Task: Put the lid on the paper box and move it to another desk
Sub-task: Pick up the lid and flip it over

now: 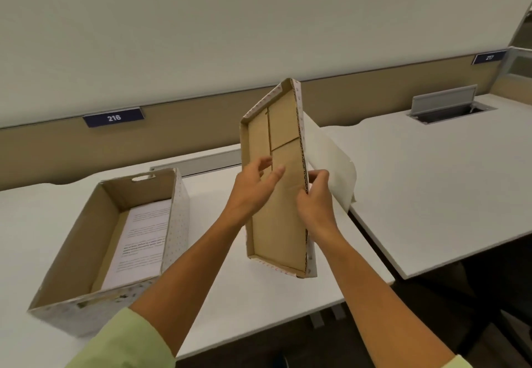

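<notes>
The cardboard lid (276, 223) is held up on edge above the desk, its brown inside facing me. My right hand (315, 198) grips its right rim. My left hand (254, 183) hovers in front of the lid's inner face with fingers spread, and I cannot tell if it touches. The open paper box (178, 212), white with small dots outside and brown inside, stands at the left on the desk (259, 295). A printed sheet (141, 238) lies flat on its floor.
A second white desk (431, 180) stands to the right across a narrow gap, with an open cable hatch (449, 108) at its back. A curled white sheet (334, 163) sticks out behind the lid. Number signs 216 (113, 117) and 217 (489, 57) hang on the partition.
</notes>
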Action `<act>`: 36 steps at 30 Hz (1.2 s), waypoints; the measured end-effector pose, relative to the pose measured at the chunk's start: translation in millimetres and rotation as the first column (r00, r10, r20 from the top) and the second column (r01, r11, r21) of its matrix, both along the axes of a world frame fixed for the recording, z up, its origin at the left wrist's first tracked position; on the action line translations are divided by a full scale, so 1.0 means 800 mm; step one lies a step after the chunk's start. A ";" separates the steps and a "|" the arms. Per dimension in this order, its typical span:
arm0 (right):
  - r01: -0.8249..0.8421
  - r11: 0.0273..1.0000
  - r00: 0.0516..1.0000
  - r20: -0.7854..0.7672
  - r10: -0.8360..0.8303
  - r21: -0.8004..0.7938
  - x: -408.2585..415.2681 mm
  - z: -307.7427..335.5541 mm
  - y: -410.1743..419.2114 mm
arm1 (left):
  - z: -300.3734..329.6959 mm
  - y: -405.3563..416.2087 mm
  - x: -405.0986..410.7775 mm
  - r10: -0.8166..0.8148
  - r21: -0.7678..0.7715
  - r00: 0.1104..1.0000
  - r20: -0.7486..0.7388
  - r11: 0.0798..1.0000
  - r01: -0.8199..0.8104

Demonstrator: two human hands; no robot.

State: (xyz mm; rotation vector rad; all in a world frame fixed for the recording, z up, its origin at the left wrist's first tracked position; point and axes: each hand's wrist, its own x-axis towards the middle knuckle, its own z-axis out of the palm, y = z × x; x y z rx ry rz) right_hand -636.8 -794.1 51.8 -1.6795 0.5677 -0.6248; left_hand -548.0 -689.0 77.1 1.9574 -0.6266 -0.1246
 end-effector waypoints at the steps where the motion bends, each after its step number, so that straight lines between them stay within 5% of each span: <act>1: 0.006 1.000 1.000 0.009 -0.005 -0.028 -0.001 0.003 0.008 | 0.007 0.000 -0.001 0.012 -0.014 0.999 -0.038 1.000 -0.012; 6: 0.118 0.987 0.989 0.104 -0.106 -0.112 0.006 0.008 0.041 | 0.036 -0.002 -0.004 0.000 -0.080 0.977 -0.212 0.997 -0.017; 14: 0.080 0.977 0.992 0.109 -0.059 -0.195 0.029 0.001 0.083 | 0.046 0.016 -0.004 -0.058 -0.186 0.980 -0.192 0.982 0.022; 20: -0.032 0.981 0.997 0.066 0.046 -0.192 0.054 0.007 0.112 | 0.053 0.045 0.016 0.063 -0.114 0.979 -0.194 0.990 -0.086; 31: -0.415 0.878 0.904 0.006 0.429 -0.240 0.102 0.022 0.120 | 0.086 0.131 0.086 0.019 -0.216 0.961 -0.276 0.973 -0.082; 36: -0.360 0.921 0.925 0.070 0.373 -0.150 0.133 0.028 0.085 | 0.103 0.172 0.108 -0.014 -0.316 0.944 -0.331 0.944 -0.097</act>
